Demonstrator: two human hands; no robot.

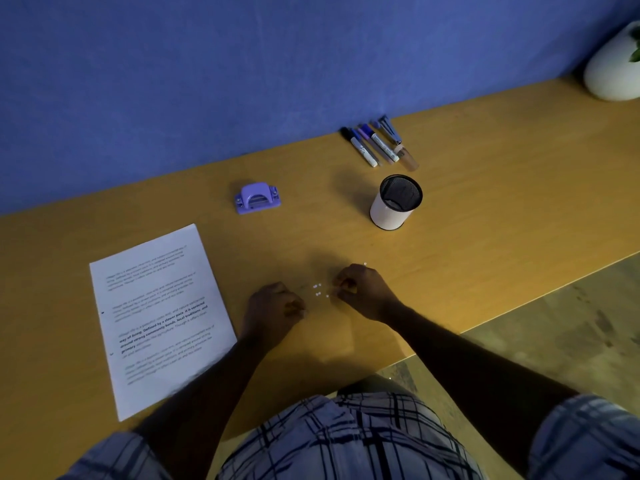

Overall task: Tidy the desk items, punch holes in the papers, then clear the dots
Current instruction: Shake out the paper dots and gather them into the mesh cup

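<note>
Left hand (273, 306) and right hand (363, 292) low in the middle, either side of the white dots (318, 289), likely to pick them up. Fingers curled on both; cannot tell whether pinching any. Paper (159, 313) at lower left, punch (257, 198) above. Pens (375, 143) near cup (396, 202), upper right. Yellow desk (485, 202), blue wall (173, 81), dim room.

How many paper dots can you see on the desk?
6 dots, roughly: five clustered between the left hand and right hand, one just beyond the right hand. More may hide under the hands.
</note>
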